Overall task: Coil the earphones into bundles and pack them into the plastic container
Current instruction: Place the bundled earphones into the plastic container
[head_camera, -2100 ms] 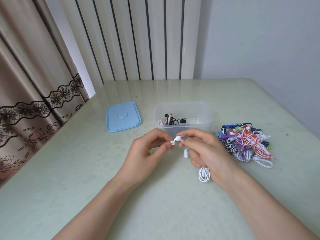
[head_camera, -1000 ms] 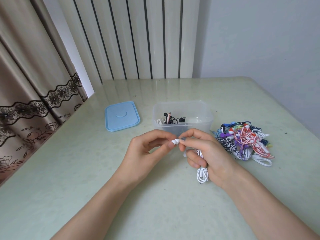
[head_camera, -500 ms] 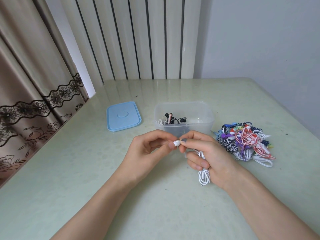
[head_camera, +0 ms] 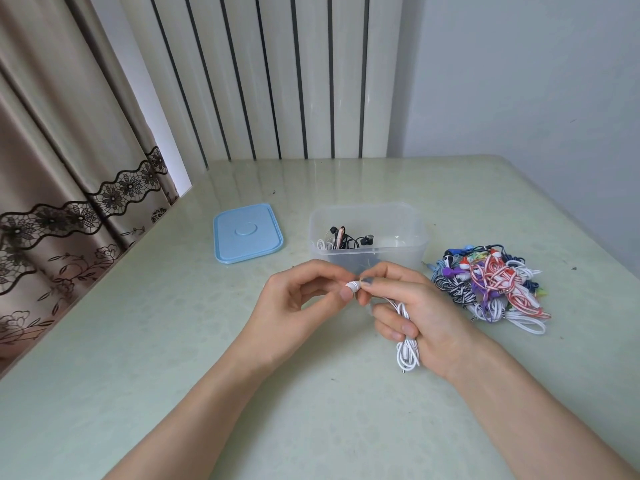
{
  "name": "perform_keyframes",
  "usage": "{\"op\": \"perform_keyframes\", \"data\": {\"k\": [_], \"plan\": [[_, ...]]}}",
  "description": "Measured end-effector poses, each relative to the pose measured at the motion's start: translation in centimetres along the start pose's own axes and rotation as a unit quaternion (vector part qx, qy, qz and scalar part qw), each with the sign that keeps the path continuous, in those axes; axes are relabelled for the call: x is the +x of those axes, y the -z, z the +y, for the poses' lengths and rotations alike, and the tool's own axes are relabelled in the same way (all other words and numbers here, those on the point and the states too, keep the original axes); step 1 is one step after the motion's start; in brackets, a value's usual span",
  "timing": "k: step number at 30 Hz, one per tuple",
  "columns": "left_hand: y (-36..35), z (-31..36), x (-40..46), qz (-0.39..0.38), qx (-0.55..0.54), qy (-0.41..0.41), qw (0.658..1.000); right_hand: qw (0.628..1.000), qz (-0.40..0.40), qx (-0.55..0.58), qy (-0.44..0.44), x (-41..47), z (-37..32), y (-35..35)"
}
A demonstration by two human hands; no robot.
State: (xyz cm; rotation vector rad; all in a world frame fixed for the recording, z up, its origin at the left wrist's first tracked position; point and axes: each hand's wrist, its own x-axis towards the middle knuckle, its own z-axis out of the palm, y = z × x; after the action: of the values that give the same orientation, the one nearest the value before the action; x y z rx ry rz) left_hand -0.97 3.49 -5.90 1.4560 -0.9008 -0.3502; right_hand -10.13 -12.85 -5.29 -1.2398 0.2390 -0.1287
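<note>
Fingertips of left hand [head_camera: 294, 299] and right hand [head_camera: 412, 306] pinch white earphones [head_camera: 407, 344], the palm hiding most cord.

A pale green, glossy desk [head_camera: 173, 341] with a marbled surface fills the lower view. Behind the desk stands a white panelled wall [head_camera: 277, 81] with dark vertical grooves. To the desk's left hang beige curtains [head_camera: 52, 133] trimmed with black floral lace. To its right rises a plain grey-white wall [head_camera: 519, 81]. Soft daylight reflects off the desk's far edge.
</note>
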Motion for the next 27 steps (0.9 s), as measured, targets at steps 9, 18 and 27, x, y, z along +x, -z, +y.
{"op": "perform_keyframes", "data": {"k": [9,18,27], "plan": [[-0.1,1.1,0.0,0.031,0.097,-0.028,0.994,0.993,0.017,-0.108,-0.035,-0.5,-2.1,-1.1],[1.4,5.7,7.6,0.074,0.337,-0.098,0.934,0.884,0.010,-0.461,-0.077,4.3,-12.5,-3.8],[3.4,2.9,14.7,0.008,0.495,0.026,0.869,0.905,0.084,-0.410,-0.074,10.9,-12.7,-1.9]]}}
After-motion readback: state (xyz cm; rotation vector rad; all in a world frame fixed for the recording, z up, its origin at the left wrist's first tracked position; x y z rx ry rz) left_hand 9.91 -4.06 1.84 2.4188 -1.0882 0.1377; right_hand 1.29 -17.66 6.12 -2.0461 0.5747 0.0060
